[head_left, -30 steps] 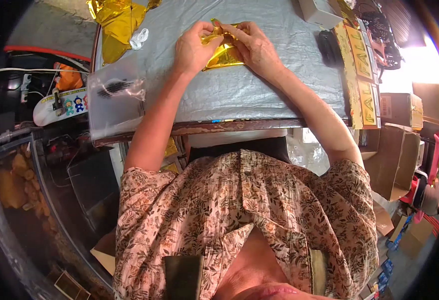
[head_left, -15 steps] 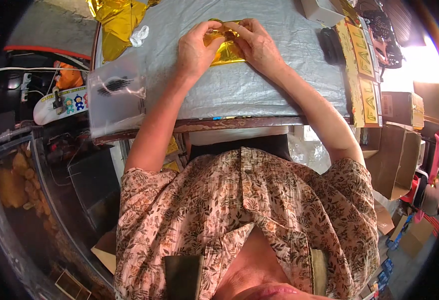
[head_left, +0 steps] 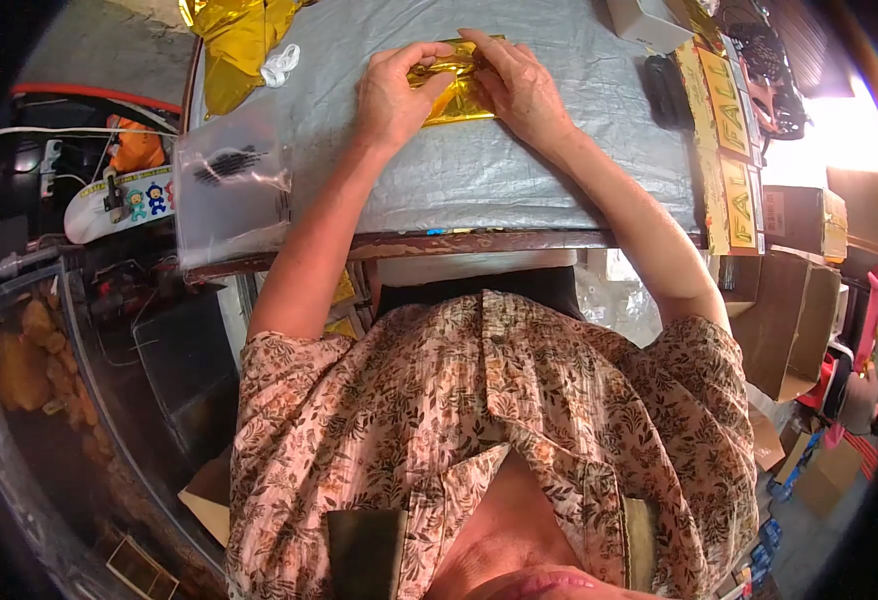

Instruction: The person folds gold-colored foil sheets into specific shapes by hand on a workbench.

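Note:
A shiny gold foil packet point(head_left: 459, 103) lies flat on the grey-covered table under both hands, its upper edge partly hidden by fingers. My left hand point(head_left: 397, 95) grips its left side, thumb on the front and index finger along the top edge. My right hand point(head_left: 521, 92) rests at the right side, its index finger stretched out over the top edge and its thumb lower on the foil. Gold shows in the gap between thumb and fingers. Whether the right fingertips press on the foil is hard to make out.
A larger crumpled gold foil piece point(head_left: 242, 45) lies at the back left beside a white bundled cord point(head_left: 280, 66). A clear plastic bag point(head_left: 234, 195) with dark strips hangs over the front left edge. At right are a black object point(head_left: 667, 92), a white box point(head_left: 649, 22) and printed boxes point(head_left: 734, 150).
My right index finger has straightened and lifted from the packet's top edge, where both hands had met. The fingertips are farther apart. My left hand has hardly moved.

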`<state>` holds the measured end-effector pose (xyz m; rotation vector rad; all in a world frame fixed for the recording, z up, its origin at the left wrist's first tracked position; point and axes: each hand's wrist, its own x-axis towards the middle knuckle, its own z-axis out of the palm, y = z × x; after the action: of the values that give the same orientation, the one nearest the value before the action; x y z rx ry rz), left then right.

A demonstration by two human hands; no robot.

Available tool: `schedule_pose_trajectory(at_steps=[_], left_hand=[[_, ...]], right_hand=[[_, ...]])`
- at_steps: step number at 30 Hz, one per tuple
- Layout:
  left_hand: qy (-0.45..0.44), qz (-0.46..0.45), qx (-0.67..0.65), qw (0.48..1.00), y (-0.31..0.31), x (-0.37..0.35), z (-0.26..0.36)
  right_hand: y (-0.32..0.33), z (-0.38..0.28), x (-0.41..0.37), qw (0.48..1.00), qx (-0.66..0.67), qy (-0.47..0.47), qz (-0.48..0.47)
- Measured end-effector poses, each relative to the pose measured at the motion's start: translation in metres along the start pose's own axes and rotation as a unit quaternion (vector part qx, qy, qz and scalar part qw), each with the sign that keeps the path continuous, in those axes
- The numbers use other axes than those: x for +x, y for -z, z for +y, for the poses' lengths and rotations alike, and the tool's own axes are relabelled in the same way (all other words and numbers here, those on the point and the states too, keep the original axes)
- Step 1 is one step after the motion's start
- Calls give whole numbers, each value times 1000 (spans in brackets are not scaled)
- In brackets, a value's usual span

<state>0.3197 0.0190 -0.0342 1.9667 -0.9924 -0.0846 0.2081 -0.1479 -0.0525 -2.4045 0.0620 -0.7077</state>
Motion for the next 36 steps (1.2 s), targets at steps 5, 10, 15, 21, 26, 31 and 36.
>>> schedule_pose_trajectory(at_steps=[5,10,15,21,26,31,36], left_hand=[[-67,52,44,995,-8,1,-16],[-66,43,14,997,-10,5,-24],[-48,53,99,992,-8,5,-12],[17,25,90,996,-4,14,-5],[19,-3,113,993,-2,17,-9],[-28,17,128,991,-5,15,-18],[-40,16,145,989,-5,11,-19]], right_hand=[[-2,3,1,1000,9,1,5],[-2,2,0,1000,4,3,16],[-1,1,2,999,27,12,34],[-1,0,1,999,23,29,36],[-1,1,0,998,-6,51,23],[-1,-2,-1,999,-11,43,21],[-2,1,-2,998,-22,50,17]])
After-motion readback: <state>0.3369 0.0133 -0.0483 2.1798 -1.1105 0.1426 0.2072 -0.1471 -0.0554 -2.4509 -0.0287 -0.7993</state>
